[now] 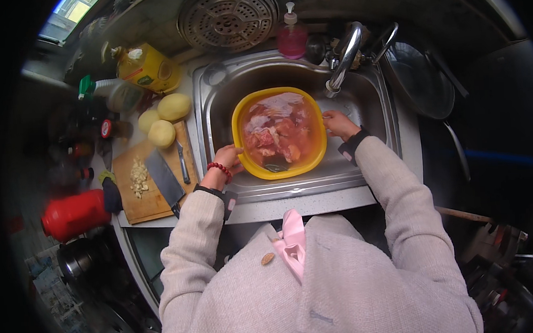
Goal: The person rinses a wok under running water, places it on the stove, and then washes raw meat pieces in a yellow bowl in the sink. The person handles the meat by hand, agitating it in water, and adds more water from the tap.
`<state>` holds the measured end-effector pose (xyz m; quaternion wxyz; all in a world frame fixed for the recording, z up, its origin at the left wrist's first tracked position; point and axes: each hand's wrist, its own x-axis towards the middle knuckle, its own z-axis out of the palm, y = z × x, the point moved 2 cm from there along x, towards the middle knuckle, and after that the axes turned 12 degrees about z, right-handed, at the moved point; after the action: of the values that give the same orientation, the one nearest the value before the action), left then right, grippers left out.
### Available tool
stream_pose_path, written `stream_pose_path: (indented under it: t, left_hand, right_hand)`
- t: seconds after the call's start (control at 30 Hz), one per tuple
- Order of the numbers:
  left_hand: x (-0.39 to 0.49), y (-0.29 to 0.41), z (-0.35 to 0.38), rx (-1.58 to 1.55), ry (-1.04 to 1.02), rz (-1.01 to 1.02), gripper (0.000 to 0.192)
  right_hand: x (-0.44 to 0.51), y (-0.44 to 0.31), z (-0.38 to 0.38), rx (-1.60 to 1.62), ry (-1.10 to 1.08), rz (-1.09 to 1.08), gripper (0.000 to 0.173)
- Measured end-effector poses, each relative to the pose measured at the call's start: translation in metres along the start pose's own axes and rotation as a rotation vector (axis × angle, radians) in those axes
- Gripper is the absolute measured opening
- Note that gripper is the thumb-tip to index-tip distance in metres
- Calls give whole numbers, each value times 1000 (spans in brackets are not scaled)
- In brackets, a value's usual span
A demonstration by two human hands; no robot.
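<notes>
A yellow plastic basin (pixel 281 171) is in or just above the stainless steel sink (pixel 295 192); I cannot tell if it touches the bottom. Pieces of raw meat (pixel 276 134) lie in its reddish water. My left hand (pixel 226 160) grips the rim at the lower left, a red bead bracelet on that wrist. On the opposite side, my right hand (pixel 338 124) has its fingers on the rim, the thumb side towards the basin. The fingers under the rim are hidden on both sides.
Left of the sink, a wooden cutting board (pixel 135 209) bears a cleaver (pixel 164 176), a small knife (pixel 183 162) and chopped garlic (pixel 138 177). Several peeled potatoes (pixel 174 106) sit behind. The faucet (pixel 347 60) overhangs the sink at right, near a pink soap bottle (pixel 292 41).
</notes>
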<state>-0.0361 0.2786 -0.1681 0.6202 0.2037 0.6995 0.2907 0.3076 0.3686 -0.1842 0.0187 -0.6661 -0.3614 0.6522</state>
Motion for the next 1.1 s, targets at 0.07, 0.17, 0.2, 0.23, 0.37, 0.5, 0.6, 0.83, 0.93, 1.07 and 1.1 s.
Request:
stream_pose_path:
  t: [0.07,0.17,0.2,0.23,0.37,0.5,0.6,0.83,0.93,1.07,1.1]
  left_hand:
    - [-3,3,2,4,-5,1,39]
    - [-7,6,4,7,-8,4,40]
    - [-8,7,4,13,-3,5,41]
    - [-9,7,5,-3,-14,7,41]
    - [-13,8,7,-41,-30,10,42]
    - [-13,8,7,-46,-31,5,43]
    - [-16,9,9,-51,-30,14,44]
    - [-29,19,16,-94,-44,27,39]
    - [-33,23,18,-100,-53,31,39]
    - [-35,25,20,-90,-55,35,39]
    - [-35,26,20,-84,-50,35,38]
  right_hand:
    - [-4,-2,-1,9,10,-9,53]
    - [-8,-4,-2,10,18,-5,53]
    - [-9,-4,-1,9,20,-1,53]
    - [-9,-4,-2,14,22,-8,53]
    - [-8,-2,-3,27,31,-28,52]
    - [0,3,-4,38,34,-30,47]
    - [7,6,-2,91,62,-56,37]
    - [8,10,-6,44,24,-32,40]
    - [7,10,-6,37,26,-39,40]
    - [8,12,-6,29,74,-63,35]
    - [8,13,-6,34,100,-69,32]
